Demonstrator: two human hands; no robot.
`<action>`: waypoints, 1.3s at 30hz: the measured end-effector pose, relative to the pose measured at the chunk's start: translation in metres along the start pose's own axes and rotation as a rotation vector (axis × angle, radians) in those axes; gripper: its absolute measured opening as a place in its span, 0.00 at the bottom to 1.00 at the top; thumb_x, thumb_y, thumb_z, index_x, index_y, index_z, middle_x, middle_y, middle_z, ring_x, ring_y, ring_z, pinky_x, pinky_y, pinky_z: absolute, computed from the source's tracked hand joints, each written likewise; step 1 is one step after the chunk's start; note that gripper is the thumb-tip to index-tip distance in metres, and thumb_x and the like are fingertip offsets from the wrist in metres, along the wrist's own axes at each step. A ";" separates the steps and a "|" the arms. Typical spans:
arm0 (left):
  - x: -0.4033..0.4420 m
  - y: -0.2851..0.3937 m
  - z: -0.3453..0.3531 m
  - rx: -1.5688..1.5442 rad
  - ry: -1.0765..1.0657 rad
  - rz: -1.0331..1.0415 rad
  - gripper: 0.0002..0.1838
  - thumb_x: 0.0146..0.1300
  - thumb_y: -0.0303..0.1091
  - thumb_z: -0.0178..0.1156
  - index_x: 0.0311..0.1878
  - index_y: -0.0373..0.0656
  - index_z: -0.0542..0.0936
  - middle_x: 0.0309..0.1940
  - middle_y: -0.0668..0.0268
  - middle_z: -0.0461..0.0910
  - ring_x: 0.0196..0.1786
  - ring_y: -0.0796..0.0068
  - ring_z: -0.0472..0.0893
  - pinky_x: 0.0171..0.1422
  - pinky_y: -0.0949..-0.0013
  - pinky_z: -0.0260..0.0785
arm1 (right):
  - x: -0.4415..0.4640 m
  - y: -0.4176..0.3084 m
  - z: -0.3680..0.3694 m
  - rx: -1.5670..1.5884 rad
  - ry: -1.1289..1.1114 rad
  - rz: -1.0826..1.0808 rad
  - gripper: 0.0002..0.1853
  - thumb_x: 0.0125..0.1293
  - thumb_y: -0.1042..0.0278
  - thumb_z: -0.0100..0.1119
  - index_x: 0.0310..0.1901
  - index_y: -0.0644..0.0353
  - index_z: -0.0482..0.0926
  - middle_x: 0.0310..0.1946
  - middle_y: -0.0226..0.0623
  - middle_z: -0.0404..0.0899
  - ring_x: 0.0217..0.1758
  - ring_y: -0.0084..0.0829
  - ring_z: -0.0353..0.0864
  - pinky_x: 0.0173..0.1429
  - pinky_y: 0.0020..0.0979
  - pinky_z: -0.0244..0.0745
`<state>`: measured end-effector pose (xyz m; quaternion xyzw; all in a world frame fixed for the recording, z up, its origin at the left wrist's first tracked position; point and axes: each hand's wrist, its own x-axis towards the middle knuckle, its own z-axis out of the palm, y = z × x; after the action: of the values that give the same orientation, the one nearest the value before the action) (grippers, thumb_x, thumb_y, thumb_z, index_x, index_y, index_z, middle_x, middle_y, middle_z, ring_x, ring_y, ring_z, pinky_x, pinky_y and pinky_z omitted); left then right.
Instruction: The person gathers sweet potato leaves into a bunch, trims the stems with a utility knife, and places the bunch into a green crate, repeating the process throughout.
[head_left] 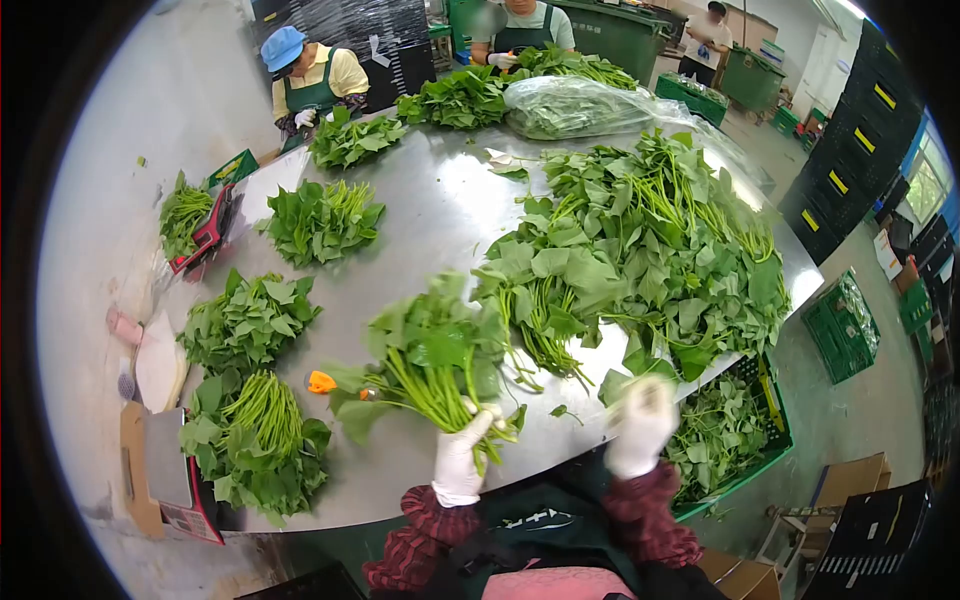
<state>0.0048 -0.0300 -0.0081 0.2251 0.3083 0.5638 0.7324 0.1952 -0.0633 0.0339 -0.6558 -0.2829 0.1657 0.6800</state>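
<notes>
My left hand (462, 462), in a white glove, is closed around the stems of a bunch of leafy greens (435, 375) held over the metal table (430, 220). The leaves point away from me. My right hand (642, 428), also gloved, is raised near the table's front edge and smeared by motion, so its fingers cannot be made out. Beyond it spreads a large heap of greens (640, 250). An orange-handled tool (321, 382) lies left of the held bunch, partly hidden by leaves.
Several bunches of greens (262, 415) line the table's left side, near a red-framed scale (190, 500). A green crate (783, 440) with loose leaves stands low at right. A clear plastic bag (580, 108) lies at the back, where two people (318, 85) stand.
</notes>
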 end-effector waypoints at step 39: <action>0.008 0.017 0.006 0.327 -0.034 -0.066 0.12 0.54 0.22 0.62 0.43 0.35 0.77 0.35 0.62 0.80 0.37 0.73 0.79 0.44 0.70 0.72 | -0.023 0.024 0.050 -0.493 -0.938 -0.553 0.11 0.59 0.60 0.59 0.33 0.56 0.70 0.20 0.45 0.75 0.23 0.48 0.76 0.26 0.43 0.69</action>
<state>-0.0008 -0.0175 0.0057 0.3408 0.3906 0.4778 0.7092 0.1501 -0.0350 0.0057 -0.5531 -0.7433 0.1837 0.3283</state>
